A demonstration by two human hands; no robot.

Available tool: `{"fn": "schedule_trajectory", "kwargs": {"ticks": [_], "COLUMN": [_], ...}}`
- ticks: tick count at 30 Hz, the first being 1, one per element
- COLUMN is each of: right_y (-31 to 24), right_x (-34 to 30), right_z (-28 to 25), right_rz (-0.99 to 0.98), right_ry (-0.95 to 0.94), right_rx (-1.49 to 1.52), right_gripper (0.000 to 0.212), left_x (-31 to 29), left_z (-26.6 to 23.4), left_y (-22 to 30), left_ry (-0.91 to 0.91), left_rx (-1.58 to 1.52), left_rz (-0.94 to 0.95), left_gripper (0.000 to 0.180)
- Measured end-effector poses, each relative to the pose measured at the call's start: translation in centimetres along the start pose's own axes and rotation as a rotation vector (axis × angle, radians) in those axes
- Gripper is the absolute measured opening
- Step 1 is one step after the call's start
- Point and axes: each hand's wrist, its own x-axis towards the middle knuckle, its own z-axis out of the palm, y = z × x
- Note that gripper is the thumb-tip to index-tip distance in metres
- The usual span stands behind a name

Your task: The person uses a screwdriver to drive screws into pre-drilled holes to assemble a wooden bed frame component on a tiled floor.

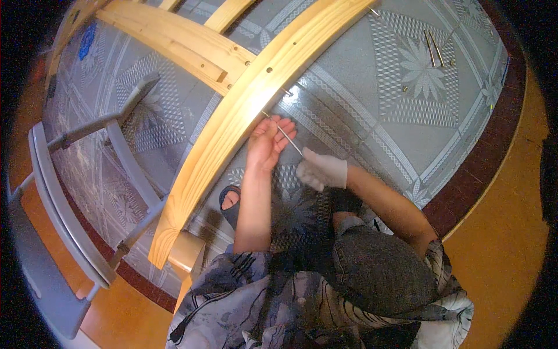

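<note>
Your right hand (322,168) clamps the slim metal rod (289,139) by its near end, right of the wooden beam (250,104); your left hand (267,142) cups its far end, grip unclear. Likely light, stiff, slick: best held near.

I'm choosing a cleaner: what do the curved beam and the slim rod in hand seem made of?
The curved beam looks like pale wood, probably varnished: grain lines and a glossy highlight show. The slim rod seems metal, perhaps steel, judging by its silvery sheen.
</note>
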Motion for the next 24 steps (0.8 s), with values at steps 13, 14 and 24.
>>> {"fn": "schedule_trajectory", "kwargs": {"ticks": [13,14,24], "right_y": [-4.3,-4.8,-5.8], "right_x": [-1.5,-0.9,-2.8], "right_z": [0.9,1.0,7.8], "right_rz": [-0.208,-0.345,-0.147], "right_ry": [0.155,0.197,0.754], "right_rx": [-0.558,-0.923,-1.825], "right_gripper": [0.035,0.035,0.030], "left_x": [0.4,0.5,0.1], "left_z": [-0.2,-0.3,-0.7], "left_y": [0.4,0.3,0.1], "left_ry": [-0.079,-0.078,-0.015], "left_rx": [-0.031,-0.029,0.109], "left_rz": [-0.058,-0.058,-0.004], "left_gripper": [0.018,0.018,0.019]}}
